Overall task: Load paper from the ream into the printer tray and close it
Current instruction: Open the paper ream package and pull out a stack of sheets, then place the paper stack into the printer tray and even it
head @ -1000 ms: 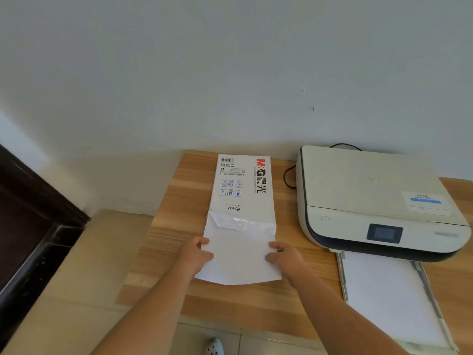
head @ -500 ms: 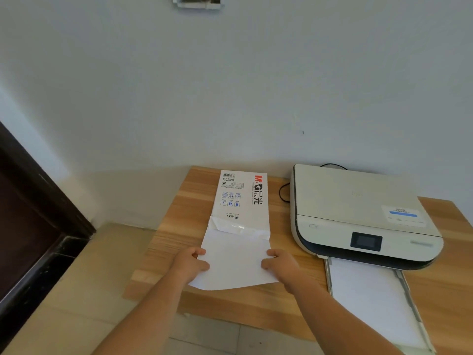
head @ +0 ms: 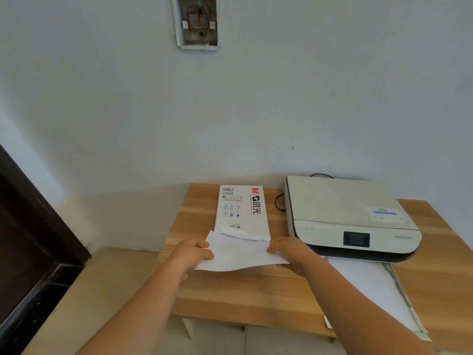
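Observation:
A white ream wrapper [head: 242,208] with red and black print lies on the wooden table [head: 238,295], its near end torn open. A thin stack of white paper [head: 238,254] sticks out of that end, lifted a little off the table. My left hand [head: 190,256] grips the stack's left edge and my right hand [head: 289,252] grips its right edge. To the right stands a white printer [head: 343,213] with a dark front band and small screen. Its paper tray [head: 394,285] is pulled out toward me, with white sheets lying in it; my right forearm hides part of it.
A black cable [head: 279,201] runs behind the printer, between it and the ream. The table stands against a pale wall with an open junction box [head: 197,21] high up. A dark door frame [head: 30,242] stands at the left. Tiled floor lies below the table's near edge.
The view has tilted upward, showing the junction box. Both hands have drawn the paper stack further out of the wrapper and raised its near edge.

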`<state>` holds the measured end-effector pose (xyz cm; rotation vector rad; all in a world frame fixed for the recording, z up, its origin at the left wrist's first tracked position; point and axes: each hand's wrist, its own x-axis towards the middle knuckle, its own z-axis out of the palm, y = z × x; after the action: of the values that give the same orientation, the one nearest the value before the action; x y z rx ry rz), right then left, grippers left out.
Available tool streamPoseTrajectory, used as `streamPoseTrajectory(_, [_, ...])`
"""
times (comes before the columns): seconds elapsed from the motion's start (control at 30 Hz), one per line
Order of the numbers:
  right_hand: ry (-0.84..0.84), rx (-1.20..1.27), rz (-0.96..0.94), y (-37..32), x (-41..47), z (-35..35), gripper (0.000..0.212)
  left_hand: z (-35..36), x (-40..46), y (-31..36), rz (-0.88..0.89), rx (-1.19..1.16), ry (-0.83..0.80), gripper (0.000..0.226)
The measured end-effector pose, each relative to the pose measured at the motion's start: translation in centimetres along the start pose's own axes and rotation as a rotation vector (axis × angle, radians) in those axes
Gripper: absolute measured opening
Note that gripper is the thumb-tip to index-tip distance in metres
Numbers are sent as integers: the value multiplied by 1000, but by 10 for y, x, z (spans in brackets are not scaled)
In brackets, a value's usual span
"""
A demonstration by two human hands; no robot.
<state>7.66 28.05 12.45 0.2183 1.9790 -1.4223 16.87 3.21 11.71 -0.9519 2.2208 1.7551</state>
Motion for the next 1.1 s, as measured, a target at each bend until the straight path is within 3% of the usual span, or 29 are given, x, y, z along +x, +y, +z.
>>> streamPoseTrajectory(0.27, [-3, 117, -129, -6, -32, 4, 38, -19, -20, 6, 98, -84, 39, 36])
streamPoseTrajectory(0.43, [135, -83, -235, 4, -42, 8, 59, -14, -34, 0, 247, -67, 54, 40])
streamPoseTrajectory(0.73, [273, -252, -357, 37, -71, 1, 63, 26, -44, -21, 432, 98, 92, 42])
streamPoseTrajectory(1.1, [369, -339, -413, 58, -73, -64, 66, 98, -56, 2, 495, 157, 120, 45])
